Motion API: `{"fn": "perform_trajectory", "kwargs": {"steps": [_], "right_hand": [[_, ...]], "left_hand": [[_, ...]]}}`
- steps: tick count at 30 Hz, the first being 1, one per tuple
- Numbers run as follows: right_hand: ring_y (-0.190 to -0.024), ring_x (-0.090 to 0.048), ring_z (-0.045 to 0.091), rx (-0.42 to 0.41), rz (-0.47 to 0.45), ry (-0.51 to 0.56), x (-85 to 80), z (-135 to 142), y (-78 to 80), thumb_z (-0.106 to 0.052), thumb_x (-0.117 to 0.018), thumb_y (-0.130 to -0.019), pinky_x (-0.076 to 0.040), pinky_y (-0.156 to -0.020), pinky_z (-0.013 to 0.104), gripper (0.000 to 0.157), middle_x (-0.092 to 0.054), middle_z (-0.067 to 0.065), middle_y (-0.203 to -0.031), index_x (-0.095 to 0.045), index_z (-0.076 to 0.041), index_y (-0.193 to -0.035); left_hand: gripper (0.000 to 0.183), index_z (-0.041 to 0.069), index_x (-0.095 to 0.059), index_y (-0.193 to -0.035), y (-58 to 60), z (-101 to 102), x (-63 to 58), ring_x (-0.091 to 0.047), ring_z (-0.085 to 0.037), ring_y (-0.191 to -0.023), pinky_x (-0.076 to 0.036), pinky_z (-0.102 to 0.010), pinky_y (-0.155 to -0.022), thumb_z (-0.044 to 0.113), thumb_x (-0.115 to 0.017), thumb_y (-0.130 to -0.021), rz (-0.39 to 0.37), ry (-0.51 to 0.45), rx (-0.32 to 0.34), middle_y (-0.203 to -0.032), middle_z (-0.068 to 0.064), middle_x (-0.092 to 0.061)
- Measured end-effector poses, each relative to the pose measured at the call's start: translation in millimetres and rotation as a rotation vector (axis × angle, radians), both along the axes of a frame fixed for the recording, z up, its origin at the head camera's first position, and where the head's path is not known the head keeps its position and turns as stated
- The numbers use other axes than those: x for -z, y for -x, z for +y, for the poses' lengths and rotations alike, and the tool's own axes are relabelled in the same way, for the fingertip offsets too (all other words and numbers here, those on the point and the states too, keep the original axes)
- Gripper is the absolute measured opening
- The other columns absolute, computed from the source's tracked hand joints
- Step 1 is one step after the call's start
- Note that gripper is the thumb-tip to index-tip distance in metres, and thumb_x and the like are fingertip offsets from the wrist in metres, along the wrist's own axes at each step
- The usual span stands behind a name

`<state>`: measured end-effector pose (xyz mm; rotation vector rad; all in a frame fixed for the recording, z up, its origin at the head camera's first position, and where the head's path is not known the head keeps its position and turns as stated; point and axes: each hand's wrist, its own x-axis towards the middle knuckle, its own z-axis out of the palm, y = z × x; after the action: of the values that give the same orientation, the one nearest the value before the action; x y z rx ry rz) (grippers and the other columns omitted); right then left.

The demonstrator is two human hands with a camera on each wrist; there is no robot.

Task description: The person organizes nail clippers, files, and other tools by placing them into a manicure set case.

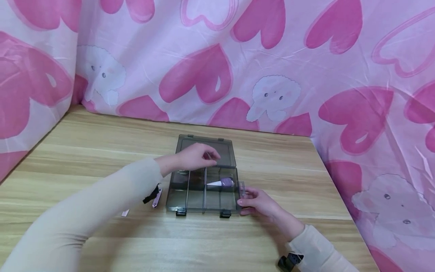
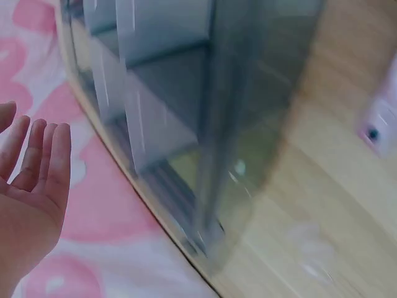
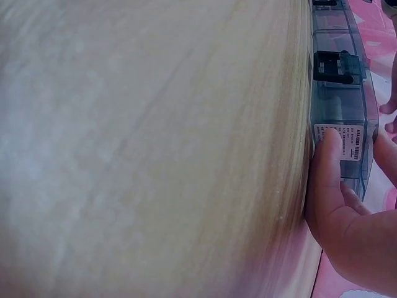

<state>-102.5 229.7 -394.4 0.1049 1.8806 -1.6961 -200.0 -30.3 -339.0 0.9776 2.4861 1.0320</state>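
Observation:
A smoky see-through compartment box [image 1: 195,206] lies on the table with its lid [image 1: 225,147] folded back. My left hand [image 1: 198,155] hovers over the hinge side, fingers loosely bent; in the left wrist view the fingers [image 2: 60,155] are extended with nothing between them. My right hand [image 1: 256,202] holds the box's right end. In the right wrist view its thumb [image 3: 329,155] presses beside a white printed label [image 3: 350,139] on the side wall, another finger at the rim. Inside a right-hand compartment rests a small purple bottle [image 1: 227,182] with a tapered white cap.
Left of the box lies a slim pink piece [image 1: 157,198] resembling a nail clipper, partly behind the left sleeve. A small pale piece [image 1: 125,213] sits farther left. Two black latches [image 1: 225,214] stick out along the near edge. Heart-printed cloth [image 1: 204,79] hangs behind the table.

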Motion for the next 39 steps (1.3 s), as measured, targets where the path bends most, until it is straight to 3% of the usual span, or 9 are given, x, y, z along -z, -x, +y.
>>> {"fn": "perform_trajectory", "kwargs": {"steps": [4,8,12,20,32,39], "right_hand": [[-0.078,-0.060,0.009,0.000,-0.001,0.006,-0.1,-0.8,-0.2,0.003,-0.058,-0.086,-0.057,-0.077,0.033,0.068,-0.056,0.001,-0.090,-0.020,0.013,-0.142],[-0.079,-0.061,0.010,0.001,-0.003,-0.006,0.3,-1.0,-0.4,0.002,-0.060,-0.085,-0.057,-0.077,0.033,0.071,-0.055,0.003,-0.093,-0.020,0.012,-0.142],[-0.080,-0.061,0.011,-0.002,-0.006,-0.010,0.4,0.0,0.3,0.002,-0.059,-0.085,-0.056,-0.078,0.033,0.070,-0.055,0.003,-0.095,-0.020,0.011,-0.142],[-0.080,-0.061,0.010,-0.017,-0.003,-0.007,0.4,0.4,1.3,0.002,-0.059,-0.085,-0.056,-0.078,0.032,0.070,-0.056,0.002,-0.094,-0.019,0.011,-0.142],[-0.081,-0.061,0.011,-0.026,-0.005,-0.004,1.0,0.5,1.7,0.001,-0.060,-0.085,-0.056,-0.078,0.033,0.071,-0.057,0.002,-0.094,-0.020,0.012,-0.142],[-0.082,-0.062,0.012,-0.030,-0.006,0.005,0.6,2.4,2.3,0.001,-0.060,-0.084,-0.056,-0.078,0.033,0.070,-0.061,0.002,-0.095,-0.021,0.012,-0.142]], "left_hand": [[0.027,0.008,-0.064,-0.115,2.0,-23.6,-1.1,-0.063,-0.019,-0.100,-0.052,-0.033,-0.088,0.018,-0.061,-0.090,-0.011,-0.048,-0.061,-0.109,-0.007,-0.067],[0.028,0.004,-0.063,-0.116,2.3,-45.1,1.8,-0.061,-0.022,-0.102,-0.051,-0.037,-0.091,0.016,-0.060,-0.090,-0.021,-0.076,-0.068,-0.112,-0.012,-0.066],[0.028,0.001,-0.062,-0.115,1.2,-66.0,7.0,-0.060,-0.025,-0.105,-0.048,-0.041,-0.094,0.012,-0.061,-0.089,-0.017,-0.091,-0.088,-0.113,-0.016,-0.065],[0.027,-0.001,-0.063,-0.112,0.2,-101.8,19.7,-0.059,-0.024,-0.099,-0.047,-0.043,-0.091,0.009,-0.062,-0.087,0.016,-0.080,-0.196,-0.106,-0.014,-0.066],[0.029,-0.008,-0.062,-0.109,4.1,-136.7,46.0,-0.061,-0.031,-0.096,-0.053,-0.042,-0.084,-0.001,-0.065,-0.082,0.022,-0.075,-0.194,-0.108,-0.022,-0.065],[0.032,-0.008,-0.061,-0.111,4.4,-146.6,58.0,-0.061,-0.034,-0.099,-0.051,-0.044,-0.088,0.001,-0.066,-0.081,0.013,0.008,-0.190,-0.110,-0.023,-0.064]]}}
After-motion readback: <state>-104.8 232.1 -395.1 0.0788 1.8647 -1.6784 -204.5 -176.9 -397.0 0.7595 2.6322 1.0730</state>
